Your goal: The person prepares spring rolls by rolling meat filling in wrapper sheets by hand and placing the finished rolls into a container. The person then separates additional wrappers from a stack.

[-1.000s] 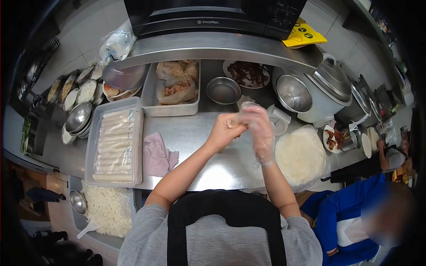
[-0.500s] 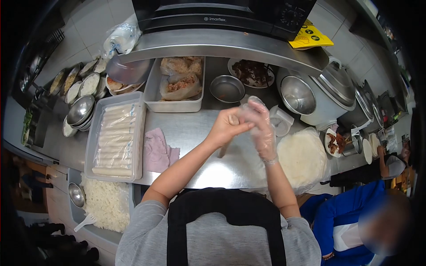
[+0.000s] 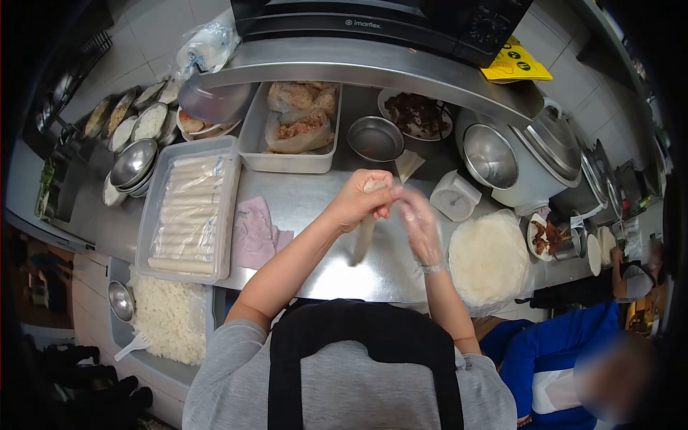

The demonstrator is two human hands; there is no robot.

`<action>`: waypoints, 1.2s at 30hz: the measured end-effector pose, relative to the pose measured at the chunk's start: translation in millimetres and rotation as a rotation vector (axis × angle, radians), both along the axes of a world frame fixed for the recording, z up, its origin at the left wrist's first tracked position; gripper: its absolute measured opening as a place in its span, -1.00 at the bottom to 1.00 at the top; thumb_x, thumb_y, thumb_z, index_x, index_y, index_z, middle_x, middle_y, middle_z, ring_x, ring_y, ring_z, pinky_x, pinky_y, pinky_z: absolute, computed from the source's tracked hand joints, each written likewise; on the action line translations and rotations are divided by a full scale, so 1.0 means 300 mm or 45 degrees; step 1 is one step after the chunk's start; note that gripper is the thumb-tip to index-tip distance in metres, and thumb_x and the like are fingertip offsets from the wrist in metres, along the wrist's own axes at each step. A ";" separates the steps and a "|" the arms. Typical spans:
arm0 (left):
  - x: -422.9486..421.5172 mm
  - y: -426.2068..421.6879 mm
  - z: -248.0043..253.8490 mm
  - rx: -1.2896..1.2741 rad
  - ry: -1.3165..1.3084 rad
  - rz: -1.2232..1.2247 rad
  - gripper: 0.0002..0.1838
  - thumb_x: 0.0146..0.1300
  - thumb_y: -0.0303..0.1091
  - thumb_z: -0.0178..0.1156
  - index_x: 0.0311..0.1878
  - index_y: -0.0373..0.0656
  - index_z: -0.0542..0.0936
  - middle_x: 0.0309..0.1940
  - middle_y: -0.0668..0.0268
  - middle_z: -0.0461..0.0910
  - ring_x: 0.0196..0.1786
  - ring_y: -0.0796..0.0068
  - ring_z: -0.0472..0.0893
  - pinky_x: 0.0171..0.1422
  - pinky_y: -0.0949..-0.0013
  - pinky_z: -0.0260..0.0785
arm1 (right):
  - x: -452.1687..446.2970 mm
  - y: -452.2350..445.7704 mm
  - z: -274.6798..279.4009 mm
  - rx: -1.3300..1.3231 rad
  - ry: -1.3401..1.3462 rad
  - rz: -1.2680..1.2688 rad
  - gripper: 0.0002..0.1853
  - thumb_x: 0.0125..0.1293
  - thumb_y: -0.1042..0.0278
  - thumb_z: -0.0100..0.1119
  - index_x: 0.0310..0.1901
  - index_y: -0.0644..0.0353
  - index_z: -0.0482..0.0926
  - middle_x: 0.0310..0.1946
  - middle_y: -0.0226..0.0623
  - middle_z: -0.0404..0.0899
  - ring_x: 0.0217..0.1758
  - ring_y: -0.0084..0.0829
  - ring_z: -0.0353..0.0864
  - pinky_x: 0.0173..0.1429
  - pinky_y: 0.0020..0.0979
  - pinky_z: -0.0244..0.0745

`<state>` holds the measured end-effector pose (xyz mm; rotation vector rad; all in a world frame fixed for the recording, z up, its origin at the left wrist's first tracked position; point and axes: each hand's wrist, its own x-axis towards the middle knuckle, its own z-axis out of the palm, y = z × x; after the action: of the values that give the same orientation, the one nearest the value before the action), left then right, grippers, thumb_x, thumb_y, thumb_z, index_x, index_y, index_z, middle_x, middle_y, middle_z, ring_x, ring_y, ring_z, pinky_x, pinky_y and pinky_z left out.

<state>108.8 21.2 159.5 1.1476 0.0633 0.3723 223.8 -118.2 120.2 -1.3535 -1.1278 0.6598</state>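
My left hand (image 3: 358, 202) is closed round a pale, long roll (image 3: 364, 242) that hangs down from the fist over the steel counter. Close beside it, my right hand (image 3: 418, 228), in a clear plastic glove, is blurred, its fingertips at the left thumb; whether it grips anything is unclear. To the right lies a stack of round white wrappers (image 3: 489, 259) in plastic. At the left, a plastic box (image 3: 233, 208) holds several similar rolls. A steel bowl (image 3: 375, 139) stands beyond my hands, with a small pale wrapper piece (image 3: 408, 165) near it.
A white scale (image 3: 456, 196) stands right of my hands. A pink cloth (image 3: 256, 233) lies left. Behind are a tub of bagged filling (image 3: 287, 162), a plate of dark food (image 3: 416, 115) and a large pot (image 3: 494, 188). A person in blue (image 3: 516, 358) is at the lower right.
My right hand has come down from above the left fist, uncovering the scale and wrapper piece. More of the roll shows below my left hand. The view has shifted slightly.
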 end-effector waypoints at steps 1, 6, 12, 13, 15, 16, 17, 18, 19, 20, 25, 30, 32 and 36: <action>-0.004 0.000 -0.003 -0.006 0.001 0.004 -0.63 0.26 -0.24 0.31 -0.56 -0.10 0.37 -0.68 0.47 0.44 -0.63 0.72 0.38 -0.47 0.58 0.33 | -0.022 -0.013 0.081 0.261 -0.462 -0.338 -0.65 0.30 0.24 0.19 0.05 0.24 0.57 0.02 -0.12 0.55 0.07 -0.23 0.56 0.18 -0.23 0.42; 0.007 -0.018 -0.023 0.488 -0.114 0.246 -0.82 0.13 -0.52 0.29 -0.50 -0.14 0.48 -0.56 0.57 0.44 -0.46 0.82 0.36 -0.38 0.62 0.23 | -0.027 -0.035 0.149 0.406 -1.139 -0.241 -0.61 0.15 0.28 0.29 0.04 0.15 0.61 0.13 -0.08 0.49 0.17 -0.03 0.50 0.25 -0.10 0.37; -0.009 -0.038 -0.036 0.612 0.027 0.300 -0.96 0.04 -0.55 0.28 -0.42 -0.24 0.60 -0.51 0.56 0.50 -0.39 0.78 0.43 -0.31 0.56 0.32 | -0.001 0.017 0.221 0.518 -1.313 -0.065 -0.69 0.11 0.22 0.32 -0.12 0.13 0.64 0.06 -0.13 0.51 0.12 -0.07 0.51 0.23 -0.07 0.36; -0.011 -0.041 -0.039 0.610 0.029 0.301 -0.96 0.04 -0.55 0.28 -0.42 -0.24 0.60 -0.51 0.56 0.50 -0.39 0.78 0.43 -0.31 0.56 0.32 | -0.003 0.025 0.235 0.496 -1.313 0.006 -0.70 0.11 0.19 0.32 -0.16 0.14 0.64 0.03 -0.13 0.52 0.10 -0.07 0.51 0.23 -0.07 0.35; -0.017 -0.057 -0.006 0.786 -0.020 0.288 -0.84 -0.06 -0.46 0.32 -0.38 -0.32 0.62 -0.53 0.31 0.64 -0.38 0.61 0.58 -0.23 0.41 0.42 | -0.008 0.044 0.259 0.450 -1.374 0.045 -0.70 0.11 0.16 0.31 -0.18 0.15 0.64 0.02 -0.12 0.52 0.09 -0.06 0.50 0.22 -0.07 0.35; -0.015 -0.059 -0.013 0.785 -0.018 0.288 -0.84 -0.06 -0.46 0.32 -0.38 -0.32 0.62 -0.53 0.31 0.64 -0.38 0.61 0.58 -0.23 0.41 0.42 | -0.010 0.049 0.263 0.407 -1.434 0.082 -0.69 0.11 0.12 0.30 -0.21 0.15 0.64 0.00 -0.12 0.52 0.09 -0.04 0.50 0.22 -0.07 0.35; -0.011 -0.059 -0.018 0.806 -0.032 0.339 -0.86 -0.05 -0.46 0.33 -0.40 -0.30 0.62 -0.54 0.33 0.63 -0.40 0.63 0.56 -0.26 0.43 0.41 | -0.010 0.047 0.256 0.410 -1.434 0.082 -0.69 0.11 0.12 0.30 -0.21 0.15 0.64 0.00 -0.12 0.52 0.09 -0.04 0.50 0.22 -0.07 0.35; -0.009 -0.054 -0.018 0.828 -0.048 0.393 -0.87 -0.03 -0.45 0.34 -0.41 -0.28 0.63 -0.55 0.35 0.62 -0.42 0.65 0.55 -0.30 0.46 0.39 | -0.007 0.045 0.243 0.394 -1.252 0.050 -0.68 0.15 0.09 0.28 -0.21 0.17 0.65 0.01 -0.11 0.52 0.11 -0.04 0.49 0.23 -0.07 0.35; -0.014 -0.047 -0.018 0.835 -0.051 0.398 -0.87 -0.03 -0.45 0.34 -0.41 -0.28 0.63 -0.55 0.35 0.62 -0.42 0.65 0.55 -0.30 0.46 0.39 | -0.006 0.047 0.230 0.381 -1.070 0.020 -0.66 0.19 0.05 0.25 -0.22 0.18 0.65 0.03 -0.10 0.52 0.14 -0.05 0.48 0.24 -0.06 0.34; -0.027 -0.042 -0.005 0.667 0.036 0.332 -0.91 0.02 -0.46 0.32 -0.41 -0.26 0.63 -0.53 0.43 0.59 -0.42 0.72 0.50 -0.34 0.51 0.33 | -0.013 0.046 0.216 0.389 -1.073 0.024 -0.66 0.19 0.05 0.25 -0.22 0.18 0.65 0.03 -0.10 0.52 0.14 -0.05 0.48 0.24 -0.06 0.34; -0.037 -0.048 0.021 0.365 0.012 0.199 -0.94 0.07 -0.48 0.31 -0.36 -0.23 0.66 -0.51 0.51 0.55 -0.43 0.81 0.44 -0.38 0.57 0.27 | -0.017 0.023 0.185 0.531 -0.600 0.034 -0.64 0.30 -0.01 0.17 -0.20 0.17 0.66 0.09 -0.07 0.51 0.21 -0.10 0.48 0.26 -0.11 0.38; -0.011 -0.060 0.017 0.470 -0.090 0.078 -0.93 0.01 -0.52 0.34 -0.44 -0.21 0.61 -0.51 0.50 0.56 -0.41 0.80 0.45 -0.35 0.58 0.29 | 0.012 0.031 0.237 0.350 -0.962 0.097 -0.63 0.26 -0.03 0.20 -0.21 0.15 0.66 0.10 -0.07 0.50 0.20 -0.05 0.48 0.24 -0.13 0.41; 0.001 -0.056 -0.009 0.459 -0.077 0.100 -0.92 0.03 -0.48 0.35 -0.44 -0.23 0.62 -0.54 0.50 0.54 -0.42 0.76 0.46 -0.33 0.56 0.32 | 0.015 0.034 0.243 0.332 -1.194 0.110 -0.63 0.25 -0.03 0.21 -0.21 0.15 0.67 0.11 -0.07 0.49 0.20 -0.04 0.48 0.24 -0.12 0.40; -0.006 -0.028 -0.009 0.574 0.003 0.324 -0.73 0.13 -0.54 0.29 -0.07 -0.24 0.58 -0.42 0.46 0.54 -0.31 0.72 0.52 -0.20 0.57 0.39 | -0.041 0.046 0.145 0.417 -0.549 -0.062 -0.60 0.30 0.02 0.21 -0.05 0.19 0.58 0.13 -0.12 0.47 0.23 -0.13 0.48 0.28 -0.14 0.36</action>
<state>106.9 12.8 156.9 1.5914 0.1331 0.6323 211.6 -104.2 163.6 -1.2619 -1.4677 0.1333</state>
